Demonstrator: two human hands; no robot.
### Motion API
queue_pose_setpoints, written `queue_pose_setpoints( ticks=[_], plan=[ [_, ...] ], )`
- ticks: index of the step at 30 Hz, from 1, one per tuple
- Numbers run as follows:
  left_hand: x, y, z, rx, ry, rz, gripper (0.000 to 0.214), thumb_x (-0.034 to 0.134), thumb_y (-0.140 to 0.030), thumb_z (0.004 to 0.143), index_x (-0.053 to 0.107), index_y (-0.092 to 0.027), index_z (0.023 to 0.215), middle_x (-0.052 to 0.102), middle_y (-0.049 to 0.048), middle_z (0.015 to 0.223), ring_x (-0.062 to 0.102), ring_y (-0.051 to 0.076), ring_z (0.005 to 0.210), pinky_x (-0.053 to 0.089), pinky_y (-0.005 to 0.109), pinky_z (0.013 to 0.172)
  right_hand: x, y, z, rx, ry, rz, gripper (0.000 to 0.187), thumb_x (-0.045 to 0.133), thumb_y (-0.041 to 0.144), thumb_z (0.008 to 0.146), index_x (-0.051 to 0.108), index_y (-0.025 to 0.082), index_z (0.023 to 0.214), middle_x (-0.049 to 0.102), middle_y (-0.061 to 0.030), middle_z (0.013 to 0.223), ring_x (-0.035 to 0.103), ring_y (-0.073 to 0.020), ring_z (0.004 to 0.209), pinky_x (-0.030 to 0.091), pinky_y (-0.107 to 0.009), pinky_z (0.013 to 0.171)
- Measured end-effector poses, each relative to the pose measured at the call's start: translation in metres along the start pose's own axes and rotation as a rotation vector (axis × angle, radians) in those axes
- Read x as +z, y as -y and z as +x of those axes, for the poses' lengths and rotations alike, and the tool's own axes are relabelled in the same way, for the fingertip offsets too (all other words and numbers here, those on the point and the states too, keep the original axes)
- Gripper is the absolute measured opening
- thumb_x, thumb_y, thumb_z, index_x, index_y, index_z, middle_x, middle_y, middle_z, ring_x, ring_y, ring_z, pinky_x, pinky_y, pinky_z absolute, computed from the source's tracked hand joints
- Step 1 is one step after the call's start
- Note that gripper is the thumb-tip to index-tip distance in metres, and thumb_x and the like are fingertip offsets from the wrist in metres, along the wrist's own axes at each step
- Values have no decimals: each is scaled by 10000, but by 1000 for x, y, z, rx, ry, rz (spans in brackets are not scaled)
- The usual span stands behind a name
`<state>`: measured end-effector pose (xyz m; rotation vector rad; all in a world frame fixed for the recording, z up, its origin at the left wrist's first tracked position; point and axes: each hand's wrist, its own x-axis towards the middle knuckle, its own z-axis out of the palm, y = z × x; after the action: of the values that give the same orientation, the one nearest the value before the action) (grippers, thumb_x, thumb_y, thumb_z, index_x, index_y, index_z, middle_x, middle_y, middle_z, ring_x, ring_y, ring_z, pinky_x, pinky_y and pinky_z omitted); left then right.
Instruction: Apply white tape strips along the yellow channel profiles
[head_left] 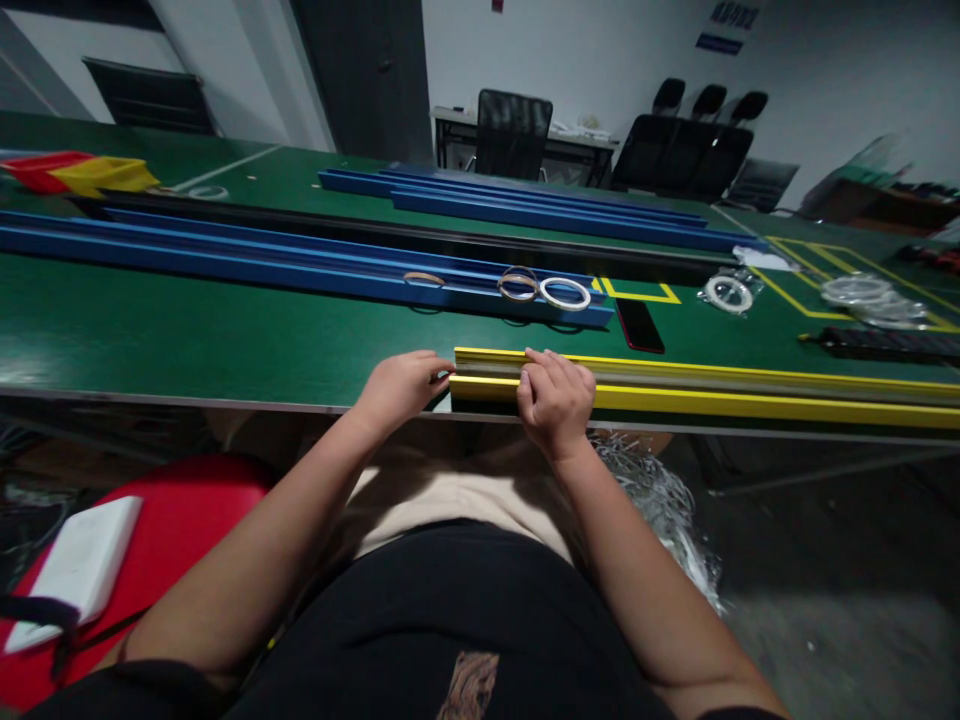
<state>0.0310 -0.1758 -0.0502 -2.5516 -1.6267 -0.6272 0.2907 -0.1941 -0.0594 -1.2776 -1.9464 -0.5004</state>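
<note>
A long yellow rail (712, 390) lies along the near edge of the green table (187, 340), running off to the right. My left hand (401, 385) is curled at the rail's left end, its fingertips pinching at the end face. My right hand (556, 398) is closed over the top of the rail a little to the right of that end, fingers wrapped round it. Whether the left fingers hold anything small is hidden.
Long blue rails (300, 270) lie across the table's middle with tape rolls (564, 293) on them. More blue rails (525, 205) lie farther back. A dark phone (639, 325) sits by yellow floor-style markings. A red stool (180, 530) with a white box is at lower left.
</note>
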Motion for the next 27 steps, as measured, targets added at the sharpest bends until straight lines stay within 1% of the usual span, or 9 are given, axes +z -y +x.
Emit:
queue_pose_setpoints(
  ticks=[2,5,7,10,14,18,22,24,27],
  plan=[
    [0,0,1,-21,2,-16,256,590,-360,941,772,-256,1088,753,45,952,658,182,800,408,292,666,0,0,0,2,6,-1,181,544,272,968,719,225,969,730,-53,1274,627,-220,1232,313,-391,1038],
    [-1,0,2,-100,-18,-8,314,585,-437,947,759,-253,1133,751,53,957,654,191,792,397,302,657,-1,0,-1,2,3,0,180,547,275,968,722,230,970,728,-46,1279,626,-218,1235,311,-391,1037],
    [-2,-1,3,-125,-4,-4,313,579,-453,949,765,-259,1109,752,51,953,652,193,783,390,305,650,0,0,-2,0,-3,0,182,546,278,970,723,235,976,728,-43,1281,626,-218,1236,311,-393,1034],
    [-3,-1,3,-107,25,-22,281,580,-433,949,772,-262,1063,756,45,963,652,192,788,387,305,652,0,-1,-2,-3,-5,-1,185,545,283,971,724,237,966,729,-43,1279,626,-219,1234,313,-395,1030],
    [-3,-1,3,-63,18,-63,271,576,-417,951,763,-242,1039,751,48,958,653,190,803,398,302,666,1,0,-2,-4,4,-13,185,552,285,962,732,241,960,731,-47,1273,626,-223,1230,313,-400,1031],
    [-2,0,4,-25,30,-106,297,530,-412,976,760,-232,1031,759,56,991,665,196,852,413,302,691,1,0,-3,-11,-1,-17,184,554,285,959,733,244,955,732,-45,1271,627,-225,1228,316,-402,1028],
    [-3,-2,9,-60,50,-133,309,535,-414,965,771,-220,1016,768,73,1005,671,210,867,427,308,714,2,-1,-3,-18,-22,-9,173,559,288,958,727,247,950,733,-29,1269,630,-214,1222,322,-394,1023],
    [-3,-5,11,-90,67,-206,308,548,-415,951,775,-208,980,770,76,984,670,208,855,436,307,721,2,-1,-3,-17,-16,-10,172,562,287,955,729,246,952,733,-32,1269,630,-216,1220,323,-394,1023],
    [-3,-7,15,-158,107,-422,310,583,-429,916,780,-189,916,773,66,913,670,200,819,451,300,722,1,-1,-3,-13,5,-9,178,560,289,955,732,242,954,730,-43,1273,626,-221,1223,320,-394,1027]
  ],
)
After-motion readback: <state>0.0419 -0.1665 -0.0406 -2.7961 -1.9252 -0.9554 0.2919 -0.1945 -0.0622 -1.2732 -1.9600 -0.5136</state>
